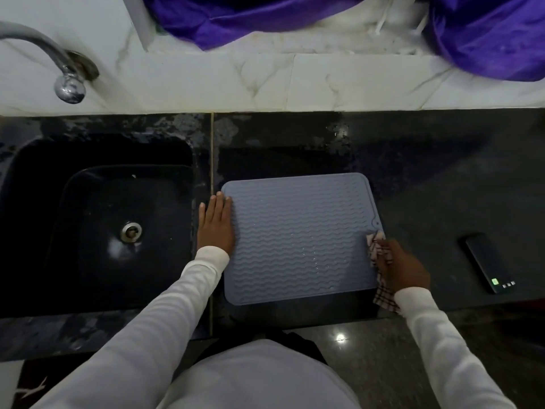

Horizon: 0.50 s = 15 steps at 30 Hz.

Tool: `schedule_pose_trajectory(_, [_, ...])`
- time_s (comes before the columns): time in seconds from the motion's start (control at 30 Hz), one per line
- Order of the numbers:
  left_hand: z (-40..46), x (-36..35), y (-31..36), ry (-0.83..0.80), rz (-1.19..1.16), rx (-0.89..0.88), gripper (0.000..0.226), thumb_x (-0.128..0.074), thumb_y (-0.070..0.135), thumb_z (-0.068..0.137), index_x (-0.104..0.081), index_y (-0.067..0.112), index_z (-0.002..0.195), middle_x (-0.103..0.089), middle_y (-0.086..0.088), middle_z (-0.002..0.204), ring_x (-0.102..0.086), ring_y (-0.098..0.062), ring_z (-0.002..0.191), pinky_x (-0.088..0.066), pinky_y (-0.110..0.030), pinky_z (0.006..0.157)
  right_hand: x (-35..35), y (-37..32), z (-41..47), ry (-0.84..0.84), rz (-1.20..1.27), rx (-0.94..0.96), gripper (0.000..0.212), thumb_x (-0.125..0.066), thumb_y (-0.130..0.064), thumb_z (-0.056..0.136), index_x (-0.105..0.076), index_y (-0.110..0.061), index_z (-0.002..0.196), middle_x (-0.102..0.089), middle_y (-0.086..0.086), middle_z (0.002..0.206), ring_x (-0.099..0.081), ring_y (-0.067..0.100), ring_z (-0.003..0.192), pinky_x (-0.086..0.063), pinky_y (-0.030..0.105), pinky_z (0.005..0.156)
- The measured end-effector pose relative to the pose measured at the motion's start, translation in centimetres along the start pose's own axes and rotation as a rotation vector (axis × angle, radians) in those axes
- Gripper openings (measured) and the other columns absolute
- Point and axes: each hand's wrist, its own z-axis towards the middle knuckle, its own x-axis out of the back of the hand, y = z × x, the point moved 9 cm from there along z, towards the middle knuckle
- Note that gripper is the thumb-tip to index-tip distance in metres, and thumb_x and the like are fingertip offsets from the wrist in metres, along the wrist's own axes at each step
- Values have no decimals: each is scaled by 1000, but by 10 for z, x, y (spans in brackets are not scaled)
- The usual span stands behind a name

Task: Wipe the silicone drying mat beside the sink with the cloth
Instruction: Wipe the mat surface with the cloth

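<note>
A grey-blue silicone drying mat with wavy ridges lies flat on the dark counter, just right of the sink. My left hand rests flat with fingers together on the mat's left edge. My right hand is closed on a white cloth with dark checks at the mat's right edge, near its lower right corner. Part of the cloth hangs out below my wrist. Small water droplets glint on the middle of the mat.
A black sink with a metal drain sits to the left, a chrome tap above it. A dark phone lies on the counter to the right. Purple fabric drapes over the marble ledge behind.
</note>
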Motion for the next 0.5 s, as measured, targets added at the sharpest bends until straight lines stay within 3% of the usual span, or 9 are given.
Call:
schedule_pose_trajectory(0.13, [1,-2,0,-5,10,14,57,-25,9,101,-5,12,154,-1,-9,163,2,-24,151,10,-41,121,9,-38,-10,32,142,64,35,-58,-33,92,-57,-22,126,-65,14,116,-63,35,102,-51,41,84])
schedule_pose_trajectory(0.33, [0,-1,1,-28,14,20,58,-25,10,100,-4,12,154,-1,-10,163,3,-24,151,10,-41,121,-12,-187,-67,-28,423,448,30,-63,-30,90,-63,-28,120,-66,2,115,-63,22,101,-52,36,84])
schedule_pose_trajectory(0.5, [2,-1,1,-39,29,10,59,-30,9,101,-5,11,154,-1,-11,163,1,-25,151,9,-43,122,-76,-280,-114,-183,141,746,38,-59,-31,90,-61,-21,126,-63,10,118,-66,33,93,-54,42,72])
